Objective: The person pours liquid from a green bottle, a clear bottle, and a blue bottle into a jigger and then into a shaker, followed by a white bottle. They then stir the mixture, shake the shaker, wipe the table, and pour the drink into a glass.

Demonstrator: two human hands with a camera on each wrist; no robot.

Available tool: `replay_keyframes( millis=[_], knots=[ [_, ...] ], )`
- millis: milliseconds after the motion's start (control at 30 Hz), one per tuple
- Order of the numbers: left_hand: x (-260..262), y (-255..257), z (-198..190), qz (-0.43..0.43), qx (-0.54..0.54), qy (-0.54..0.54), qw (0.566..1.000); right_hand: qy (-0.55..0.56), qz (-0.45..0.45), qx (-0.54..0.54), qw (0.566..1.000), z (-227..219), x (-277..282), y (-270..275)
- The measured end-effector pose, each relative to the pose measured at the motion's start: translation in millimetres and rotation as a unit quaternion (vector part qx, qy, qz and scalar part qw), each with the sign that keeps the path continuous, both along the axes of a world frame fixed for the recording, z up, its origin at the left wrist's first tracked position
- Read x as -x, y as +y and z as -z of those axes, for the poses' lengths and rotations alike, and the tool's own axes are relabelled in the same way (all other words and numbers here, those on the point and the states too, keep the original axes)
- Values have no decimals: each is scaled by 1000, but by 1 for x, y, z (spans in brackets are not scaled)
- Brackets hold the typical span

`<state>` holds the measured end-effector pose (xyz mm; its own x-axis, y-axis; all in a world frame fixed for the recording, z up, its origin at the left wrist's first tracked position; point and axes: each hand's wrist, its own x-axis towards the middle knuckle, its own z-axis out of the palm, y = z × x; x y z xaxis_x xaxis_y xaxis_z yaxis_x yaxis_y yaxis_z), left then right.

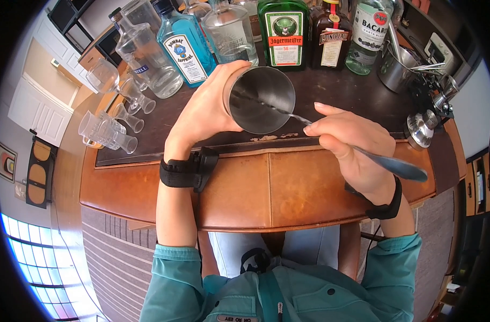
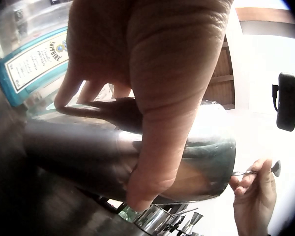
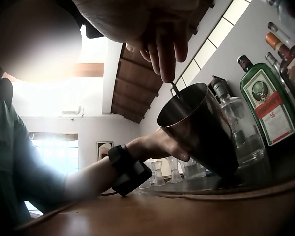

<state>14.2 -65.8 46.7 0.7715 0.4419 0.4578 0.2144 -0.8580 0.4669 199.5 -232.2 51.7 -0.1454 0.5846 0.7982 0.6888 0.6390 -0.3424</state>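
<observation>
My left hand (image 1: 199, 112) grips a metal shaker tin (image 1: 263, 118) round its side, thumb toward me. The tin leans, its mouth facing me in the head view; its base is at the dark tabletop in the right wrist view. Between thumb and fingers, my right hand (image 1: 360, 142) holds a bar spoon (image 1: 398, 165). Its twisted shaft crosses the rim into the tin, while the broad end sticks out past the palm. In the left wrist view the left thumb (image 2: 157, 172) lies across the tin's wall, with the right hand (image 2: 255, 196) beyond the mouth.
Behind the tin stand a blue gin bottle (image 1: 186, 51), a green Jägermeister bottle (image 1: 282, 40), a Cointreau bottle (image 1: 329, 45) and a Bacardi bottle (image 1: 367, 40). Several glasses (image 1: 102, 126) are at left. A metal pot (image 1: 395, 72) and a strainer-like metal piece (image 1: 421, 129) sit at right.
</observation>
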Motion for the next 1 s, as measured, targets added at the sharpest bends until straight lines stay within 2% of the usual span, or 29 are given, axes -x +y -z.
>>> replay_keyframes(
  millis=[367, 467, 700, 767, 867, 1000],
  knots=[
    [0, 0, 0, 1, -8, -2, 1000, 3, -4, -32, 999, -1, 4, 2],
    [0, -1, -1, 0, -8, 1, 1000, -18, 22, -15, 999, -5, 3, 0],
    [0, 0, -1, 5, -3, 0, 1000, -17, 15, -11, 1000, -1, 3, 1],
    [0, -1, -1, 6, -2, 0, 1000, -6, 47, -10, 999, 0, 4, 1],
    [-1, -2, 0, 10, -11, -15, 1000, 6, 32, 14, 999, 0, 2, -1],
    [0, -1, -1, 3, -8, -2, 1000, -18, 36, -7, 999, -4, 3, 0]
  ],
)
